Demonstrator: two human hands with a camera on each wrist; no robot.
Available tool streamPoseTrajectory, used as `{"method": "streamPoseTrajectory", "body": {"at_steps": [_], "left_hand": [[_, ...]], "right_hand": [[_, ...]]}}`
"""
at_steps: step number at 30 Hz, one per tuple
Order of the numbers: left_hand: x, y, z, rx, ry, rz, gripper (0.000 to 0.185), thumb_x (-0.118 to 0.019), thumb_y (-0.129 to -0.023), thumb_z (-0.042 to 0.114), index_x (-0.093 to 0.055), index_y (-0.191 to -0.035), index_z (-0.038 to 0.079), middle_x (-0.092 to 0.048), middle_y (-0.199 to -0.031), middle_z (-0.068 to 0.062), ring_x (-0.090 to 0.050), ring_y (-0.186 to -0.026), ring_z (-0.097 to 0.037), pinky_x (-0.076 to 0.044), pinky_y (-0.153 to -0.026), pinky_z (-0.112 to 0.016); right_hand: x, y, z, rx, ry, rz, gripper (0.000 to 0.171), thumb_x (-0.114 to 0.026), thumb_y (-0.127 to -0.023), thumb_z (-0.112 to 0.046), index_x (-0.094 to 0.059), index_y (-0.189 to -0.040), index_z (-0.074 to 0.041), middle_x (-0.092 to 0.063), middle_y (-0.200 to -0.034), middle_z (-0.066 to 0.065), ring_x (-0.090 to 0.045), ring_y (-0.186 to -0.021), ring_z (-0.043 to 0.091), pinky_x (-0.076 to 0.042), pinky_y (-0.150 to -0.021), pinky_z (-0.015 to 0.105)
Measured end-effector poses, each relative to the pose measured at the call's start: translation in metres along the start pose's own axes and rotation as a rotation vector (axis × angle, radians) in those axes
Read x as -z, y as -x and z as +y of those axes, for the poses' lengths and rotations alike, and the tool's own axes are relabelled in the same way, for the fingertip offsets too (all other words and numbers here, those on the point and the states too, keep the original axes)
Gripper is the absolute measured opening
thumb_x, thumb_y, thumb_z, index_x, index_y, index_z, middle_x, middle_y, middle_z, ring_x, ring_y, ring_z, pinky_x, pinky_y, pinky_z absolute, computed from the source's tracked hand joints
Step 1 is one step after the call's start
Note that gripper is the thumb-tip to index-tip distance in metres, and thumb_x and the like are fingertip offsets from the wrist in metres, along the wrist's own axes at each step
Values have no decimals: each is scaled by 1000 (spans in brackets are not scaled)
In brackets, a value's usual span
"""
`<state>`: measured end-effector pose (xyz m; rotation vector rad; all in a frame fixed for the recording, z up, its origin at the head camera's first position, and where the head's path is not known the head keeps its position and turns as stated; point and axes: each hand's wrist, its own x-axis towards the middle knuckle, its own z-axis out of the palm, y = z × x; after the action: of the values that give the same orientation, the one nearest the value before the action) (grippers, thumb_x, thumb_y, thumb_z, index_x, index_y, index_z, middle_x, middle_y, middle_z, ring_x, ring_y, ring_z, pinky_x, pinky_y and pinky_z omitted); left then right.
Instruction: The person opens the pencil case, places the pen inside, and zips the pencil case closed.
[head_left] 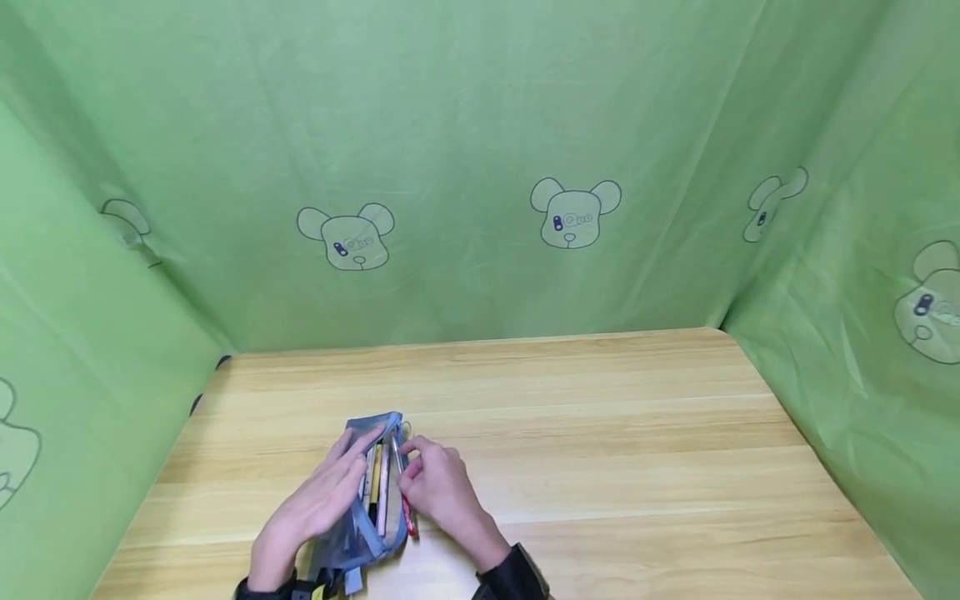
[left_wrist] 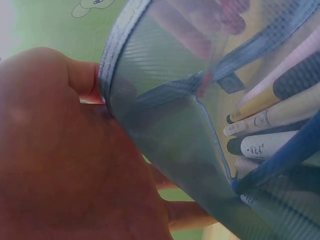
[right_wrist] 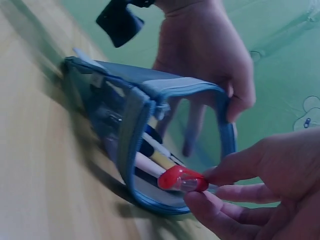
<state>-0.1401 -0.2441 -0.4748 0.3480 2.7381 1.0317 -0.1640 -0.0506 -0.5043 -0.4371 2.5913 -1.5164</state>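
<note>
A blue mesh pencil case (head_left: 337,537) lies unzipped near the table's front, its opening spread. My left hand (head_left: 322,496) holds its left side, thumb at the zipper rim and fingers seen through the mesh in the right wrist view. With thumb and fingertips, my right hand (head_left: 442,487) pinches a pen with a red end (right_wrist: 175,179) at the opening's right edge. Inside lie several pens side by side, among them a pink pen (head_left: 384,496), a yellow-and-black pen (head_left: 376,479) and a white pen (left_wrist: 267,145) with a dark end.
The pale wooden table (head_left: 637,467) extends to the right and behind the case. Green cloth walls (head_left: 465,125) printed with bear heads enclose its back and sides. A dark band (head_left: 513,575) circles the right wrist.
</note>
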Motion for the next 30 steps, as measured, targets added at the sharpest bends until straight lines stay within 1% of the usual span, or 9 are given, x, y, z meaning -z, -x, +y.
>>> {"method": "streamPoseTrajectory", "body": {"at_steps": [3,7,13,15,18,22,30], "left_hand": [[0,-1,2,6,3,-8,54,-18,-112,28,-28,-163,12,-20,-164,-31,-9,-151,-52,-20,-110,-80],[0,-2,3,21,6,-15,55,-18,-112,29,-27,-164,14,-17,-165,-31,-8,-152,-51,-19,-111,-79],[-1,-2,4,45,9,-30,55,-17,-112,31,-26,-164,15,-8,-166,-33,-7,-152,-50,-19,-112,-77],[-1,-2,4,59,10,-34,55,-17,-112,31,-26,-164,16,-7,-166,-32,-7,-152,-50,-19,-112,-78],[-2,-1,4,76,10,-35,55,-18,-112,32,-26,-164,18,-6,-166,-32,-8,-152,-50,-20,-111,-78],[-3,0,4,82,8,-30,54,-19,-112,31,-27,-164,18,-7,-166,-33,-9,-151,-51,-22,-110,-79],[-3,-1,4,96,15,-34,54,-19,-112,30,-27,-164,19,-6,-166,-33,-8,-152,-51,-21,-111,-78]], "right_hand": [[-3,-1,0,19,18,36,40,-75,-80,6,-70,-119,0,-69,-72,-1,-57,-56,1,-51,-50,18],[-7,-2,1,42,51,69,42,-74,-78,8,-71,-119,-2,-66,-68,-3,-55,-54,1,-49,-48,17],[-14,-3,4,28,50,57,40,-76,-81,6,-71,-119,-2,-63,-68,-7,-53,-54,0,-49,-47,16],[-16,-2,4,39,66,63,38,-77,-81,5,-71,-118,-2,-63,-68,-7,-53,-53,0,-48,-47,16],[-19,-2,5,60,97,78,38,-77,-81,5,-71,-118,-1,-64,-67,-6,-52,-51,0,-47,-45,14],[-22,-1,4,67,117,89,38,-78,-81,5,-71,-118,-1,-64,-67,-5,-51,-50,-1,-45,-44,13],[-22,-1,1,56,60,46,29,-74,-84,7,-71,-112,2,-67,-71,-1,-55,-55,0,-48,-48,12]]}}
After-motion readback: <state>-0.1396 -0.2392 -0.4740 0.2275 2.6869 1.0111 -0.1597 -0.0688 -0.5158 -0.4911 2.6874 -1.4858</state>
